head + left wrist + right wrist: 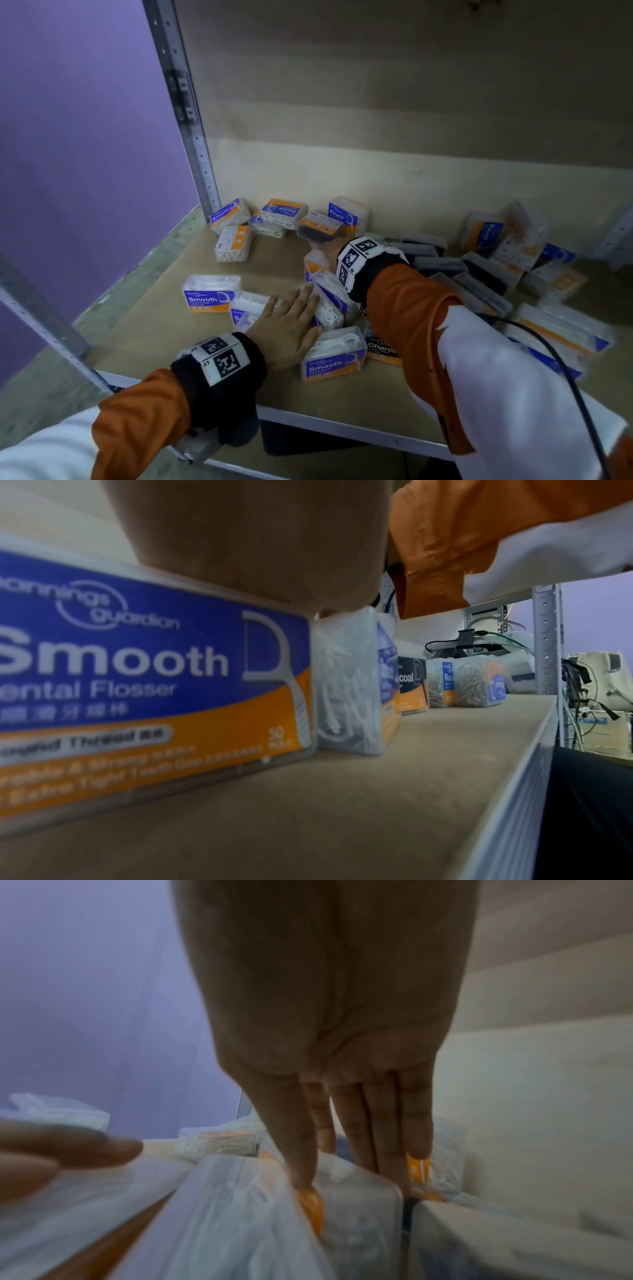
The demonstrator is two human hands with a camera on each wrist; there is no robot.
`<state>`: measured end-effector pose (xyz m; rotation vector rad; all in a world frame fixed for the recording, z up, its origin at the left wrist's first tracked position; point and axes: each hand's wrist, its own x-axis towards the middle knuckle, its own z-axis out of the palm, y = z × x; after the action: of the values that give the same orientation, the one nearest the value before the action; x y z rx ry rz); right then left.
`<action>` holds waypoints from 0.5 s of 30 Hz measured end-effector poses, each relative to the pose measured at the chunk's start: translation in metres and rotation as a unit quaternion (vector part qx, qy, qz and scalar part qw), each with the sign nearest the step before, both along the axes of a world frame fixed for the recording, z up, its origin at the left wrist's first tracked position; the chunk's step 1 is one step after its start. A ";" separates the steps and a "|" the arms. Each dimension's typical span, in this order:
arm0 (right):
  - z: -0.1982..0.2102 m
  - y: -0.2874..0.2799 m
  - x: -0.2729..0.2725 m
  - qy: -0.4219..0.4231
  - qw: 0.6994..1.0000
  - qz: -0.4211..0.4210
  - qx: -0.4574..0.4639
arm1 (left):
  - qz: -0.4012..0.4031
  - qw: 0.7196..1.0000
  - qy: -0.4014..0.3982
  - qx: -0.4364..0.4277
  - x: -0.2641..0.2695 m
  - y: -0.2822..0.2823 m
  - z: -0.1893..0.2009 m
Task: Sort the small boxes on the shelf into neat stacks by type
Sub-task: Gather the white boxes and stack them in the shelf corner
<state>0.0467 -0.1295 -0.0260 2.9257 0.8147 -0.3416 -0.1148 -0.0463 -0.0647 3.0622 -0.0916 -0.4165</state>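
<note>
Small clear flosser boxes with blue-and-orange labels lie scattered on the wooden shelf point(164, 329). My left hand point(291, 322) lies flat with straight fingers on a cluster of them at the shelf's middle. In the left wrist view its palm point(257, 547) rests above a "Smooth" box point(154, 683). My right hand point(329, 253) reaches further back, largely hidden by its wrist band. In the right wrist view my right hand point(346, 1183) pinches a clear box point(359, 1213) between thumb and fingers. This looks like the upright orange-and-white box point(315, 263).
Loose "Smooth" boxes point(210, 294) and "Round" boxes point(346, 214) lie toward the back left. Dark charcoal boxes point(442, 265) and a jumbled pile point(534, 253) fill the right side. A metal upright point(191, 130) stands at the back left; a black cable point(565, 370) crosses my right sleeve.
</note>
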 end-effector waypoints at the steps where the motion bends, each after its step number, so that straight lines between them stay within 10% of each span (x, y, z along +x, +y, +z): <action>1: -0.003 -0.002 0.002 -0.003 1.000 0.011 -0.001 | 0.000 1.000 0.002 0.000 0.000 0.000 0.000; 15: 0.043 -0.039 0.017 -0.016 0.998 0.051 0.043 | -0.135 0.986 0.075 0.057 0.039 0.017 0.054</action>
<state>0.0641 -0.1687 0.0170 2.9455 0.9931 -0.2580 -0.0755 -0.0295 -0.0102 3.1245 -0.4955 -0.6891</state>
